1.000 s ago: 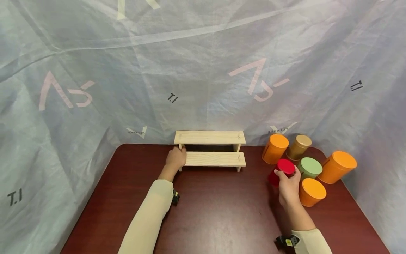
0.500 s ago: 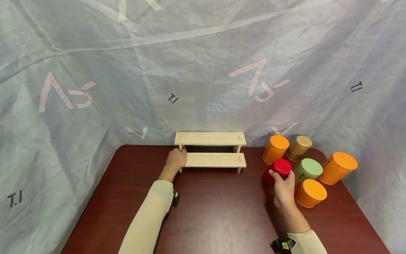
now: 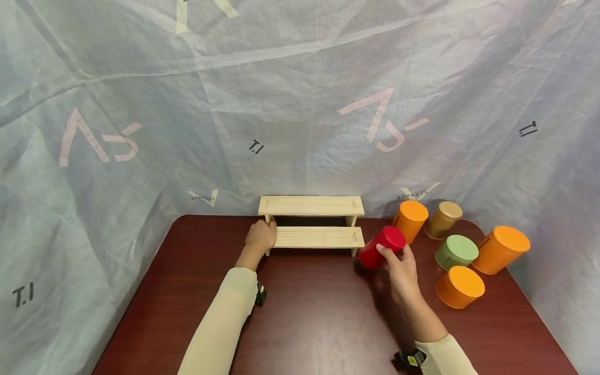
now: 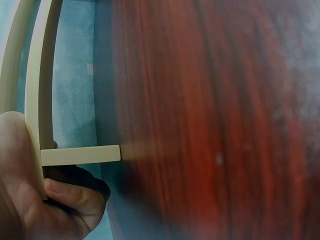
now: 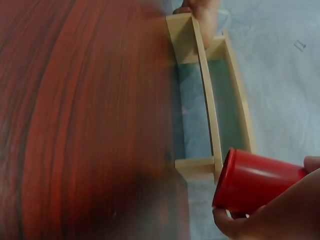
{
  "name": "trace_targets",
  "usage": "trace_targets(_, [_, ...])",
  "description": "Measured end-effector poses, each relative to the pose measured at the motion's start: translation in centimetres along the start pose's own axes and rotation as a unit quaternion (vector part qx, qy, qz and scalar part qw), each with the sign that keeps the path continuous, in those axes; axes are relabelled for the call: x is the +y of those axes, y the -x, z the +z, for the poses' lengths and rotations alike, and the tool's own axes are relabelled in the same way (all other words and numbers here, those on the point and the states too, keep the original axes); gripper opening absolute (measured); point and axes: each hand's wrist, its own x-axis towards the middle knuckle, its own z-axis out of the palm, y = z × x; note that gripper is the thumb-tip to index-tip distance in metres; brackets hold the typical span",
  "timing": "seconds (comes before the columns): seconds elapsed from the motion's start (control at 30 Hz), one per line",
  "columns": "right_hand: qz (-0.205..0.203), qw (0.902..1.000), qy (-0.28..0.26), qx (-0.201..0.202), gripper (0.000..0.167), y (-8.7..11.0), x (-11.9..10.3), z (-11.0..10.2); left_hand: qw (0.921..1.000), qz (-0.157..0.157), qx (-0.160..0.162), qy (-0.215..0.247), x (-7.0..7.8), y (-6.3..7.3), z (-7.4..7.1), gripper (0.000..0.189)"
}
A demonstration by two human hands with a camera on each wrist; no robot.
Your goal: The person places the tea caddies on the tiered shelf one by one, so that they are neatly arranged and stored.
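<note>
My right hand point(image 3: 402, 271) grips a red canister point(image 3: 379, 249), tilted with its lid leaning right. The canister is close to the right end of a two-step wooden shelf point(image 3: 314, 237); in the right wrist view the red canister point(image 5: 255, 181) overlaps the shelf's near corner. My left hand point(image 3: 261, 237) holds the left end of the shelf's lower step. Seen from the left wrist, the left hand's fingers point(image 4: 75, 197) curl under the lower board beside its leg point(image 4: 82, 155), with the thumb side above the board.
To the right stand a tall orange canister point(image 3: 410, 221), a gold canister point(image 3: 442, 221), a green canister point(image 3: 457, 252), a larger orange canister point(image 3: 502, 250) and a short orange canister point(image 3: 460, 287). A grey fabric sheet point(image 3: 300, 104) hangs behind the dark red table point(image 3: 319, 312).
My right hand has carried the red canister left, away from the green and orange canisters toward the shelf, and it has become more tilted. My left hand stays on the shelf.
</note>
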Motion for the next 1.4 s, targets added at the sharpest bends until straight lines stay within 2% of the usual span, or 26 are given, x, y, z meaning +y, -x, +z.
trace_targets(0.17, [0.006,0.9996,0.002,-0.027,0.045,0.2,-0.2,1.2,1.0000,0.000,0.003,0.006,0.1,0.1,0.0,0.058])
trace_targets(0.4, [0.001,0.9982,-0.002,-0.060,0.043,0.2,-0.2,3.1,0.9999,0.001,0.003,0.013,0.1,0.4,-0.3,0.056])
trace_targets(0.87, [0.013,0.9935,-0.010,-0.113,0.050,-0.2,-0.1,6.0,0.9998,0.005,0.003,0.018,0.1,0.3,-0.2,0.057])
trace_targets(1.2, [-0.014,0.9916,0.009,-0.128,0.054,-0.3,0.6,7.6,0.9997,0.013,0.004,0.020,0.1,0.3,0.0,0.058])
trace_targets(1.4, [-0.039,0.9894,0.013,-0.140,0.055,-0.3,0.8,9.0,0.9998,0.007,0.007,0.020,-0.1,0.0,0.1,0.056])
